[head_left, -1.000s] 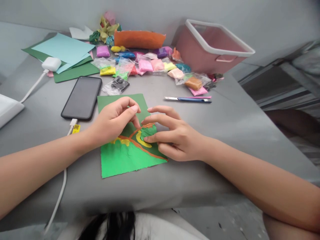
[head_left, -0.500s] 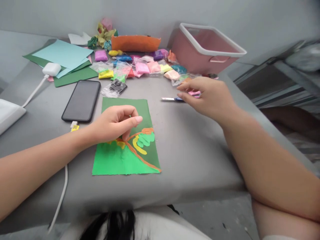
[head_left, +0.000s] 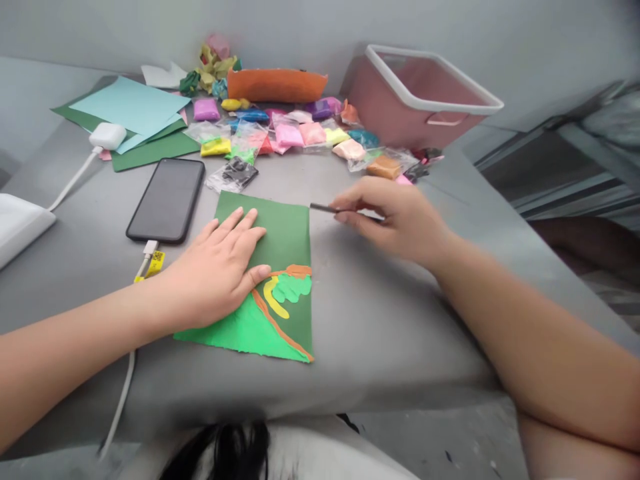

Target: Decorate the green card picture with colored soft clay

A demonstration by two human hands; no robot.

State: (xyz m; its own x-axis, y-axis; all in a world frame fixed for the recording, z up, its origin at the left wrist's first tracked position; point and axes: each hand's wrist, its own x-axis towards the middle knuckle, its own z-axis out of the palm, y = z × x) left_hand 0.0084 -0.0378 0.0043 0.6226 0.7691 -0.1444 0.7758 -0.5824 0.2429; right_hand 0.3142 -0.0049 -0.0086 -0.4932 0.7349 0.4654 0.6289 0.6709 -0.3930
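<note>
My left hand (head_left: 225, 267) lies flat with spread fingers on the dark green sheet (head_left: 280, 227). The sheet's lower part carries bright green clay (head_left: 260, 333), an orange clay line (head_left: 275, 323), a yellow curved strip (head_left: 274, 300) and a lighter green cloud-like patch (head_left: 293, 288). Some of this picture is hidden under my left hand. In a pinch, my right hand (head_left: 385, 210) holds a slim craft knife (head_left: 323, 208), its tip pointing left beside the sheet's upper right corner. Fingers cover the knife's middle.
A phone (head_left: 167, 200) with a white cable lies left of the sheet. Behind are several clay packets (head_left: 289, 135), coloured papers (head_left: 127, 107), an orange roll-shaped thing (head_left: 277, 85) and a pink basket (head_left: 395, 110). A white charger (head_left: 107, 135) stands at the left.
My left hand has flattened from a loose curl onto the sheet, which has turned slightly. My right hand has brought the knife left and down, towards the sheet's corner.
</note>
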